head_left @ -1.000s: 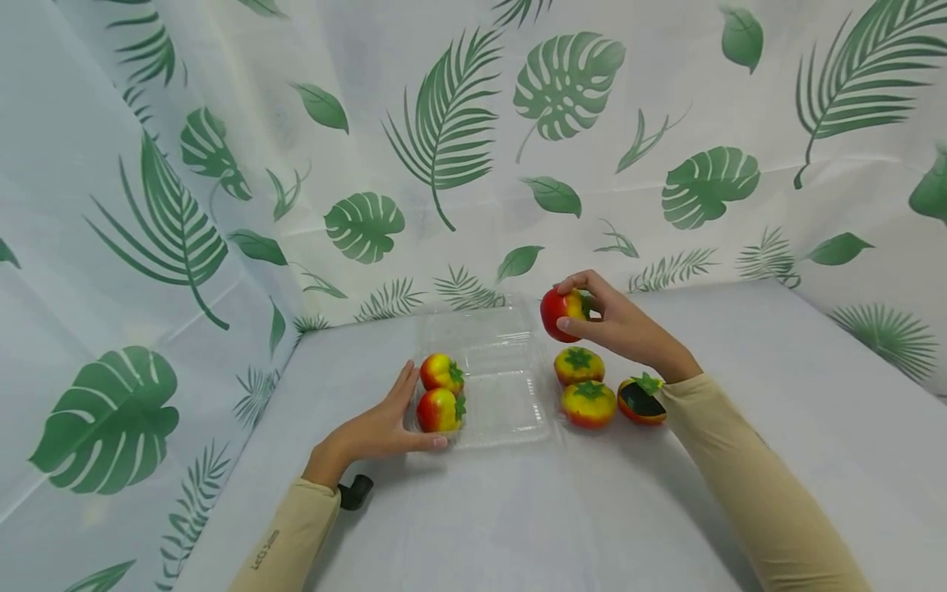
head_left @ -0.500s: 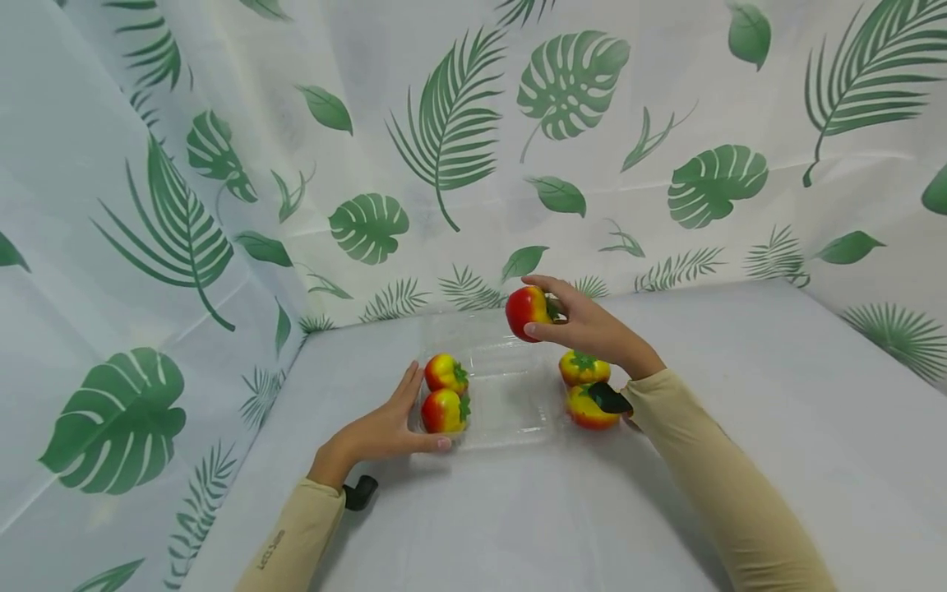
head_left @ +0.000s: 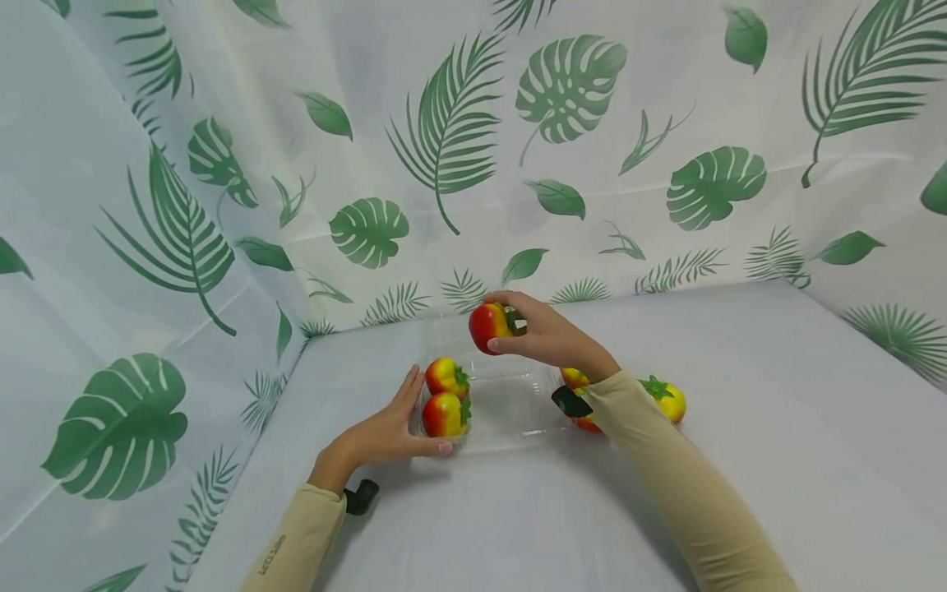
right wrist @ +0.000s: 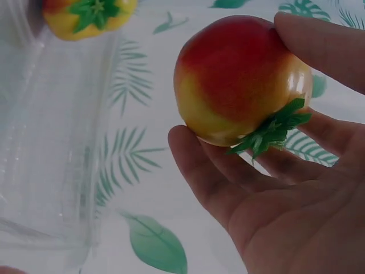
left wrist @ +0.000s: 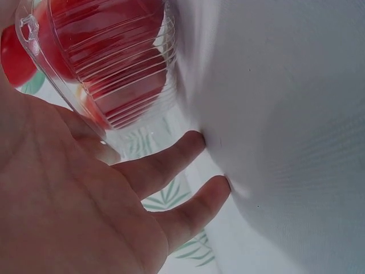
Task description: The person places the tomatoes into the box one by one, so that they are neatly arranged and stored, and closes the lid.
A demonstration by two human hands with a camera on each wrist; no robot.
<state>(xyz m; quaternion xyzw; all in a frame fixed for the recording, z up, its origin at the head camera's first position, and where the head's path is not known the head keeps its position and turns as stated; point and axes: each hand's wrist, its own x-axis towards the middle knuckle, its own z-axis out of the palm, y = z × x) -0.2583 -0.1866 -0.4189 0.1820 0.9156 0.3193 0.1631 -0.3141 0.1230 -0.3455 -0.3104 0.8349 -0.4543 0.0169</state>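
Observation:
My right hand (head_left: 543, 333) holds a red-and-yellow persimmon (head_left: 490, 328) with green leaves, raised over the back of a clear plastic clamshell box (head_left: 510, 407). In the right wrist view, thumb and fingertips pinch that persimmon (right wrist: 239, 80) from opposite sides, its leaves facing the palm. Two more persimmons (head_left: 445, 413) sit inside the box at its left end. Around that end lies my left hand (head_left: 381, 432), thumb along the front and fingers extended up the side. The left wrist view shows two fingertips (left wrist: 194, 140) on the white cloth beside the box's ridged wall (left wrist: 120, 68).
To the right of the box stand several persimmons, partly hidden by the right sleeve (head_left: 666, 469); one (head_left: 669, 401) shows beyond it. The box's clear lid (head_left: 447, 333) lies folded back. A leaf-printed curtain (head_left: 473, 164) rises behind the white-covered table (head_left: 473, 526).
My right hand has carried the persimmon leftward from above the loose ones to over the box, lowering slightly. The left hand has stayed at the box's left end.

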